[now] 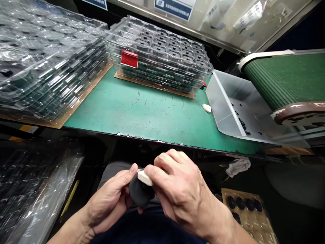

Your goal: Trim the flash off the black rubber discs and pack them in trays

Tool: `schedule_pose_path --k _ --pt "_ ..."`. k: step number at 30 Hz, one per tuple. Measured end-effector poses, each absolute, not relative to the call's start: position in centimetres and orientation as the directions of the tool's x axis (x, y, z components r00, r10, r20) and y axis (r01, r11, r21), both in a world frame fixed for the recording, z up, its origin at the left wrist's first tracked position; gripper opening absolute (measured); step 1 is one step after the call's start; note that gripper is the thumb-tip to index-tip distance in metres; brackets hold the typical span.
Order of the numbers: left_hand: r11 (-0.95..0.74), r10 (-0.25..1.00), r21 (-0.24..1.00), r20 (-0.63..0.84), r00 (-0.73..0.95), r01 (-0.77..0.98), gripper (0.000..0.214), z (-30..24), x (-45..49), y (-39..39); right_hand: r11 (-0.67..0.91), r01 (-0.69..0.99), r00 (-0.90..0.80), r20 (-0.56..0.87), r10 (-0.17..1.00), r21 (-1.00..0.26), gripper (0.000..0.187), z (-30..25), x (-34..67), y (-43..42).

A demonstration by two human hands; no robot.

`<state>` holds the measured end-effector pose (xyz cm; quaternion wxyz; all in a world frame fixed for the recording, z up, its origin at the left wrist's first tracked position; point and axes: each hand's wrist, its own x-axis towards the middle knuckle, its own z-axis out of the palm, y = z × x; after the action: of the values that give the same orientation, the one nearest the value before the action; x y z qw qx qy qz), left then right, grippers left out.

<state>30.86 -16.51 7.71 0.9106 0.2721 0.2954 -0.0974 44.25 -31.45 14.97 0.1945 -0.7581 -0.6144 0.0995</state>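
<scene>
Fingers (166,162) of left hand (109,205) and right hand (184,196) clamped on black disc (140,191), white piece (145,178) partly covered

Nothing is readable anywhere. A red label (129,58) is clinging to the stacked trays (165,51), its small print blurring away. Behind those trays, a blue sign (173,8) and a second sign (94,2) are showing lettering too small to make out.
</scene>
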Motion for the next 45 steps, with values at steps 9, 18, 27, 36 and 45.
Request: schedule_pose_path --k 9,18,27,36,45 --pt "0.888 0.178 0.455 -0.476 0.861 0.068 0.035 7.5 31.7 -16.4 -0.284 0.774 0.441 0.159 0.884 -0.566 0.013 13.3 44.8 -31.4" --pt "0.636 0.456 0.771 -0.326 0.828 -0.046 0.061 7.7 31.8 -16.8 -0.261 0.591 0.569 0.165 0.805 -0.763 0.021 13.8 42.2 -30.4" --pt "0.774 0.361 0.633 -0.478 0.801 0.028 0.061 10.0 31.4 -16.1 -0.347 0.314 0.718 -0.018 0.696 -0.883 0.013 10.8 46.0 -31.6" --pt "0.697 0.388 0.711 -0.484 0.784 0.094 0.039 9.8 31.8 -17.8 -0.158 -0.315 0.552 -0.316 0.772 -0.936 0.044 8.5 41.3 -31.9" --pt "0.639 0.261 0.751 -0.415 0.872 0.166 0.061 9.1 32.9 -19.4 -0.111 -0.246 0.708 -0.257 0.657 -0.963 0.043 8.3 40.5 -33.0"
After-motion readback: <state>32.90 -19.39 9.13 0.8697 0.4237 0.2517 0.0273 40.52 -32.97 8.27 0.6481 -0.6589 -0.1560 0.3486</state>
